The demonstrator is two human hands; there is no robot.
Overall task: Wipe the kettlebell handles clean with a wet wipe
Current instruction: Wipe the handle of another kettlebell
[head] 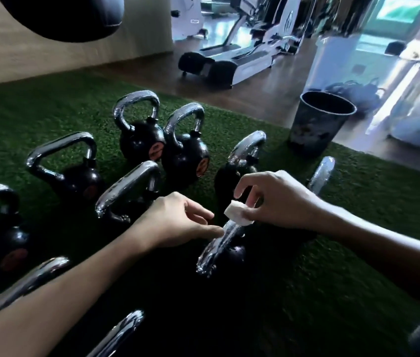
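Several black kettlebells with chrome handles stand on green turf [36, 117]. My right hand [278, 199] holds a small folded white wet wipe [237, 212] just above the top of the nearest kettlebell's chrome handle [219, 249]. My left hand [178, 222] is beside that handle on its left, fingers loosely curled, with a fingertip touching the handle's top. Other kettlebells sit behind, such as the pair with orange labels [185, 153] and one at the left [75, 173].
A dark round bin [317, 124] stands at the turf's far right edge. Treadmills [232, 60] stand on the wooden floor beyond. A black punching bag [69, 16] hangs at the top left. More chrome handles [28, 282] lie under my left forearm.
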